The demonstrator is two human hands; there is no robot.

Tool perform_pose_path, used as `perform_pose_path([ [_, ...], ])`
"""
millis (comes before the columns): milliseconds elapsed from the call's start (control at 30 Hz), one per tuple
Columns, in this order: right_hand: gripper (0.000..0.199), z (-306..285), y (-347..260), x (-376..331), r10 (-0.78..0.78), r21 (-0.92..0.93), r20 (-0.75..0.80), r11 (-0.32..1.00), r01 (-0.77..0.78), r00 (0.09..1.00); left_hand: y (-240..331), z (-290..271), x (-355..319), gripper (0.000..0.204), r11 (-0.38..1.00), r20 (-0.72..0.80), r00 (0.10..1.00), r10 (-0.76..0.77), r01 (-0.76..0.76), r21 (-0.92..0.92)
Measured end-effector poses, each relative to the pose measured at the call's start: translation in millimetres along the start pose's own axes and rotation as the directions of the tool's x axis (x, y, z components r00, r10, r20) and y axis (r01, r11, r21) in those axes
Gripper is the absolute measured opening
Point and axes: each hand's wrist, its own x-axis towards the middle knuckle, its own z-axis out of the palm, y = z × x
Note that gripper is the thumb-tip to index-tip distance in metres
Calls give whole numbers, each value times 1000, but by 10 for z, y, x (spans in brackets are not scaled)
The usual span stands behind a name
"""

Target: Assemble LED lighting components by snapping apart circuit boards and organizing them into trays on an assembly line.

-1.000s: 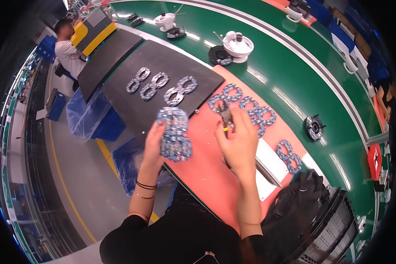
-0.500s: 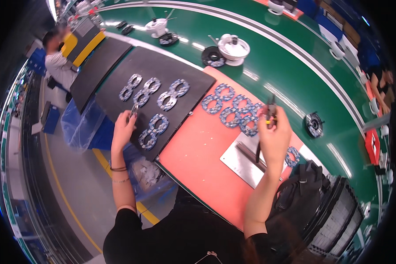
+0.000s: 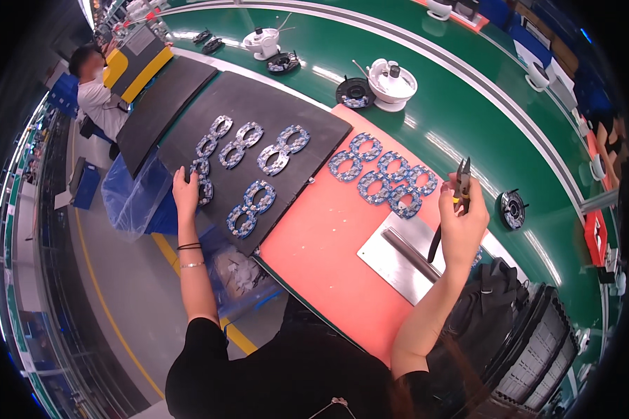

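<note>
My left hand (image 3: 184,194) is closed at the left edge of a figure-eight circuit board (image 3: 205,190), which is at the surface of the black mat (image 3: 286,108). My fingers hide part of this board. Several similar blue-and-white ring-pair boards (image 3: 240,146) are laid out on the mat beside it. In my right hand (image 3: 466,227) is a pair of cutting pliers (image 3: 463,173), jaws pointing up, with dark handles and a yellow part. That hand is raised over the right end of the pink mat (image 3: 314,244), near more figure-eight boards (image 3: 405,202).
A metal plate with a bar (image 3: 412,260) lies on the pink mat. Beyond, a green conveyor (image 3: 447,129) carries white round housings (image 3: 393,84) and black rings (image 3: 512,209). A black bag (image 3: 493,293) stands at right. A co-worker (image 3: 98,98) is at far left.
My left hand has lowered the board from a tilted, edge-on pose to the mat, toward the left. My right hand has moved right with the pliers. Conveyor items have shifted right.
</note>
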Motion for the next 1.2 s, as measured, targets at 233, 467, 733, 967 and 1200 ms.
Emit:
perform_pose_path([
  [233, 18, -118, 112, 2, 70, 33, -47, 997, -68, 996, 2097, -245, -445, 31, 827, 139, 836, 532, -476, -300],
  [467, 20, -391, 121, 17, 59, 88, -133, 995, -48, 989, 3752, 875, -591, 48, 698, 543, 491, 681, -660, -278],
  [733, 20, -824, 291, 43, 109, 67, -300, 993, -93, 948, 3803, 2675, -560, 37, 848, 780, 546, 307, 215, -485],
  [967, 22, -1195, 503, -26, 200, 139, -367, 977, -159, 908, 4022, 3152, -683, 53, 658, 892, 342, 297, 603, -450],
  [1200, 23, -1274, 573, -70, 159, 105, -427, 986, -126, 890, 4094, 3345, -659, 55, 729, 865, 359, 350, 475, -492],
])
